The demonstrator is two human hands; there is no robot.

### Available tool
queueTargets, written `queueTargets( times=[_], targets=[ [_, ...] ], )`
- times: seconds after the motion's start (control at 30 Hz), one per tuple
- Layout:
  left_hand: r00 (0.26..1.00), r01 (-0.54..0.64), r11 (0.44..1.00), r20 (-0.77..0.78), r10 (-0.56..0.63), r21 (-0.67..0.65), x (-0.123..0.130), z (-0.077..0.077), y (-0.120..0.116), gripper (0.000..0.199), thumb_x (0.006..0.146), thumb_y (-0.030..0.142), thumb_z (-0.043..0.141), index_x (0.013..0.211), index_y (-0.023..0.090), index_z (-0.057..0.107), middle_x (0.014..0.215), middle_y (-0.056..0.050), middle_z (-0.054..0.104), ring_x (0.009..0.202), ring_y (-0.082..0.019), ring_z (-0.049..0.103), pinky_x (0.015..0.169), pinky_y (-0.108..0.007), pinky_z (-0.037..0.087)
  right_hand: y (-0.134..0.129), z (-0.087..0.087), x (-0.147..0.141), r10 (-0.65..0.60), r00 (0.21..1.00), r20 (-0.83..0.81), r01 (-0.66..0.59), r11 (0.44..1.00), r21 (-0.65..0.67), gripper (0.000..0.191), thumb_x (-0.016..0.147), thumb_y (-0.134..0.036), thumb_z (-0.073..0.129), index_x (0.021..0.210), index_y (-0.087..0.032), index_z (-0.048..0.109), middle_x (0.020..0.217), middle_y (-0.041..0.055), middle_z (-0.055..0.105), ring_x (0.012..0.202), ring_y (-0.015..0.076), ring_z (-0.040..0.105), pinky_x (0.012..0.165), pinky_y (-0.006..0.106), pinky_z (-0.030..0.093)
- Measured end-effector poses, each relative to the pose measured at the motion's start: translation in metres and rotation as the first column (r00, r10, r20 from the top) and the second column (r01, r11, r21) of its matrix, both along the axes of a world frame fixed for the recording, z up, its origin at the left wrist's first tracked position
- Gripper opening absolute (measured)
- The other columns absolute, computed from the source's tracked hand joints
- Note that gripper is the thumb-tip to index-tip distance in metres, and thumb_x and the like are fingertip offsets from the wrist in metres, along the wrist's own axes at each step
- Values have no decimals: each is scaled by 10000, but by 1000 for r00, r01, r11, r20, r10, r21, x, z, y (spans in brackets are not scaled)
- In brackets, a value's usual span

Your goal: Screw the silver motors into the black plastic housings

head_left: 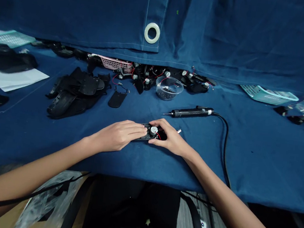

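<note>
Bare forearms (44, 164) are reaching in from below, the left hand (119, 136) and right hand (170, 136) clamping a black plastic casing (144, 138) between them above the blue cloth-covered table (259, 159). It is looking light and stiff, best held by its edges, away from the thin red wire (158, 136); no writing is readable.

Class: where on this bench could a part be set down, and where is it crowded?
A free patch of blue cloth lies right of the black cable, below the teal basket. Another lies between the electric screwdriver and the left hand. It is crowded along the back, around the clear bowl and pink basket, and at the black casings.
</note>
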State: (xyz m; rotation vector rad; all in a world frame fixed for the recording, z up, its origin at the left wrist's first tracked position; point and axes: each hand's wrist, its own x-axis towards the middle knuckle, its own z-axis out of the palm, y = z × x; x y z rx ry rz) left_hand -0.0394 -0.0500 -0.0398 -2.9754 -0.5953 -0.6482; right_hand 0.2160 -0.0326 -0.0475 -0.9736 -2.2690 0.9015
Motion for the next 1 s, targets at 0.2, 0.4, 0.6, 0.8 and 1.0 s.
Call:
queueTargets(
  times=[0.2,0.4,0.6,0.8,1.0],
  targets=[
    [999,-3,999,-46,5,33,1,2,0,483,832,10,443,1306,90,489,1288,-145,590,1255,-235,509,1031,-414,458,0,1,0,-5,1000,-21,5,1000,-18,607,740,-513,701,1224,-209,494,1194,73,533,1100,203,536,977,396,432],
    [997,-12,1000,-81,13,17,8,9,-4,429,844,46,463,1264,107,526,1257,-128,608,1208,-237,534,1008,-418,462,-1,1,0,-16,1000,-23,16,1000,-10,620,729,-521,707,1219,-202,501,1169,74,541,1072,202,545,956,397,443],
    [995,-56,998,-84,54,-12,10,10,-9,431,840,32,447,1253,118,536,1245,-119,610,1191,-232,538,1010,-416,452,-4,2,-3,-60,996,-67,62,998,14,542,755,-490,697,1198,-211,558,1126,57,571,1020,173,565,927,352,461],
    [993,-69,998,-101,67,-12,12,12,-10,455,814,28,471,1253,130,530,1244,-114,606,1190,-226,536,1018,-402,445,-5,11,-9,-127,991,-51,133,979,154,205,848,-339,613,994,-197,641,961,38,612,891,148,571,837,303,462],
    [995,-70,998,-76,69,-4,14,7,-8,418,814,41,480,1221,114,547,1167,-119,636,1149,-229,546,990,-406,447,-3,9,-8,-88,995,52,77,981,179,133,833,-245,597,949,-180,599,941,36,598,862,149,551,814,288,437]
  ],
)
